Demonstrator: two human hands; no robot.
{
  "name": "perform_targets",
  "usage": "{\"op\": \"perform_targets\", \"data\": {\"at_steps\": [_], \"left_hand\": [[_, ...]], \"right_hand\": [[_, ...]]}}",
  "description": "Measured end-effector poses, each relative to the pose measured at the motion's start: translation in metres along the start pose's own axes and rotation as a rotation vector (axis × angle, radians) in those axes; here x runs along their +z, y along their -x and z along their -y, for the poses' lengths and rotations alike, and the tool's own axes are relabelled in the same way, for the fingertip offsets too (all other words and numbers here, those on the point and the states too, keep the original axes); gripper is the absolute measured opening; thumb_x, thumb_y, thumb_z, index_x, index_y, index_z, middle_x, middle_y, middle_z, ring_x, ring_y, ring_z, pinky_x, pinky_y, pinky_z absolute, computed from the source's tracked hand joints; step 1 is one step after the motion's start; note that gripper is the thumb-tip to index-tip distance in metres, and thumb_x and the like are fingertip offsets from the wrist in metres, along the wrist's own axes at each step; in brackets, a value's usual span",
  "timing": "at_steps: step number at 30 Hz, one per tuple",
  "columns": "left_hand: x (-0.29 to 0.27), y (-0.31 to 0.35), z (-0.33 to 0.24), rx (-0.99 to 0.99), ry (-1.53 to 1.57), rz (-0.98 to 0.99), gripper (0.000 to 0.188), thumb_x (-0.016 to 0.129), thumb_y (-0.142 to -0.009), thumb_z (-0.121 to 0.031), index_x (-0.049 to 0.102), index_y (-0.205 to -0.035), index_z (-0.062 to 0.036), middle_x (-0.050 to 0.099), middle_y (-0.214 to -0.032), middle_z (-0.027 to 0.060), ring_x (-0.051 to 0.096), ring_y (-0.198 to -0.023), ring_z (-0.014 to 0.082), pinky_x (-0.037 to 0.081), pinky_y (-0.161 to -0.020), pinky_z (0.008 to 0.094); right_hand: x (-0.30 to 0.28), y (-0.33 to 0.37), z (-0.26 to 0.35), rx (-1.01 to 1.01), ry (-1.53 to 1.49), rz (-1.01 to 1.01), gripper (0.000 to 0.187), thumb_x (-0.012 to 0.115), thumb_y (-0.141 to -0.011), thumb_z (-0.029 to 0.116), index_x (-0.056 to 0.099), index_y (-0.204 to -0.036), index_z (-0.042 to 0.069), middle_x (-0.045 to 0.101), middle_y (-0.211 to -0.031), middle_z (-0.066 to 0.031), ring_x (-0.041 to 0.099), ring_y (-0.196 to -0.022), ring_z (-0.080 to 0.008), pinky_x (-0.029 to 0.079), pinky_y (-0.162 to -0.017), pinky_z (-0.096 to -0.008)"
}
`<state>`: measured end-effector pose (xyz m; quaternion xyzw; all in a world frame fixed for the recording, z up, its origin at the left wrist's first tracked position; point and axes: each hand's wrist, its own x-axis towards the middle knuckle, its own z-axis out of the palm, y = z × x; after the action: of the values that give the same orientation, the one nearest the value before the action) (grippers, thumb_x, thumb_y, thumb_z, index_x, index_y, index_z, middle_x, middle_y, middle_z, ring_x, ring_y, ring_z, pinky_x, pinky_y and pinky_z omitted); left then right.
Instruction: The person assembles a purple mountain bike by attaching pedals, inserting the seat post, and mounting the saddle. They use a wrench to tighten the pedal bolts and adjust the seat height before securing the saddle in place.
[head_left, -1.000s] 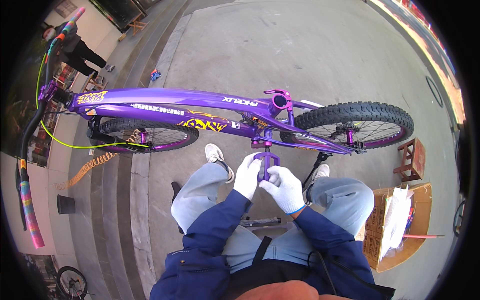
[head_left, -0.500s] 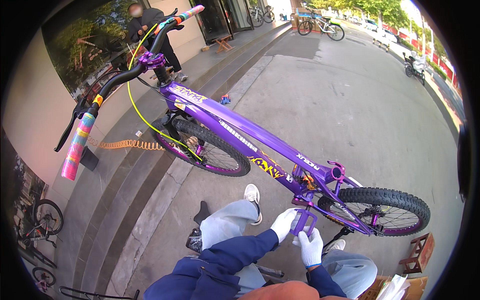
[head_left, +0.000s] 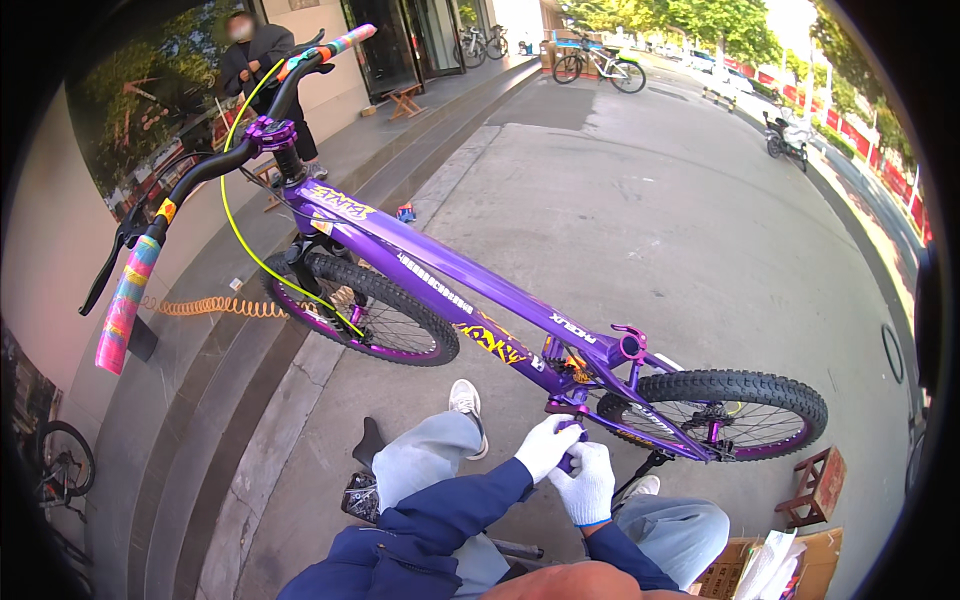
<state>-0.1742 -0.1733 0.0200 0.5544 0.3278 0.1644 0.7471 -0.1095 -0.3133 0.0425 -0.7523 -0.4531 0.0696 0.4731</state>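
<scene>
At the far left I see a handlebar (head_left: 205,170), its near end wrapped in a multicoloured sleeve (head_left: 130,305); an orange coiled hose (head_left: 222,307) runs over the steps (head_left: 190,430) towards the front wheel (head_left: 420,315); a person (head_left: 268,50) in dark clothes stands beyond the handlebar. The purple bicycle (head_left: 430,280) stands with its long axis slanting from upper left to lower right; its front end points up and left. Next I have my left hand (head_left: 547,447), white-gloved, its grip curled in on the upper left of a purple pedal (head_left: 566,462); the pedal sits between my 2 hands, just below the bicycle's frame; the gloves cover most of it, so I cannot tell which way its long axis points. My right hand (head_left: 585,484), also gloved, has its grip curled in on the pedal from the lower right; I see little gap in either grip. Further right comes the rear wheel (head_left: 740,378); past it stands a red wooden stool (head_left: 815,487), and below that a cardboard box (head_left: 822,565) holding white wrapping (head_left: 768,570).
</scene>
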Motion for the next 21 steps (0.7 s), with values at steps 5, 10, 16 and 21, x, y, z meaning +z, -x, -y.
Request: {"op": "perform_targets", "data": {"at_steps": [5, 10, 16, 21], "left_hand": [[-0.007, -0.005, 0.001, -0.017, 0.081, 0.031, 0.042, 0.064, -0.112, -0.021, 0.059, -0.147, 0.001, 0.074, -0.12, 0.0084, 0.071, -0.105, 0.0137, 0.059, -0.091, 0.0301], [-0.013, -0.004, -0.002, -0.084, 0.236, 0.076, 0.043, 0.067, -0.111, -0.026, 0.06, -0.146, -0.0016, 0.075, -0.114, 0.0088, 0.075, -0.095, 0.0167, 0.063, -0.083, 0.0333], [-0.024, -0.016, 0.0, -0.121, 0.287, 0.157, 0.035, 0.065, -0.112, -0.026, 0.066, -0.139, -0.0037, 0.076, -0.114, 0.0084, 0.076, -0.101, 0.0187, 0.063, -0.089, 0.0371], [-0.033, -0.034, -0.008, -0.253, 0.186, 0.191, 0.032, 0.073, -0.107, -0.029, 0.072, -0.129, -0.0051, 0.076, -0.111, 0.0065, 0.076, -0.099, 0.02, 0.062, -0.087, 0.0377]], "right_hand": [[0.002, 0.009, -0.014, 0.289, -0.189, -0.087, 0.048, 0.09, -0.086, 0.019, 0.068, -0.125, 0.001, 0.068, -0.118, -0.0154, 0.073, -0.092, -0.0232, 0.061, -0.081, -0.0363], [0.005, 0.01, -0.045, 0.757, -0.668, 0.067, 0.039, 0.074, -0.107, 0.03, 0.062, -0.132, 0.001, 0.074, -0.107, -0.0073, 0.072, -0.082, -0.0156, 0.061, -0.073, -0.031], [0.013, 0.02, -0.056, 0.873, -1.145, 0.213, 0.026, 0.069, -0.111, 0.024, 0.063, -0.127, 0.004, 0.072, -0.105, -0.0035, 0.071, -0.085, -0.0129, 0.064, -0.074, -0.0313], [0.018, 0.021, -0.052, 0.857, -1.095, 0.164, 0.027, 0.07, -0.11, 0.021, 0.064, -0.128, 0.002, 0.071, -0.108, -0.0053, 0.073, -0.091, -0.0159, 0.066, -0.08, -0.0336]]}}
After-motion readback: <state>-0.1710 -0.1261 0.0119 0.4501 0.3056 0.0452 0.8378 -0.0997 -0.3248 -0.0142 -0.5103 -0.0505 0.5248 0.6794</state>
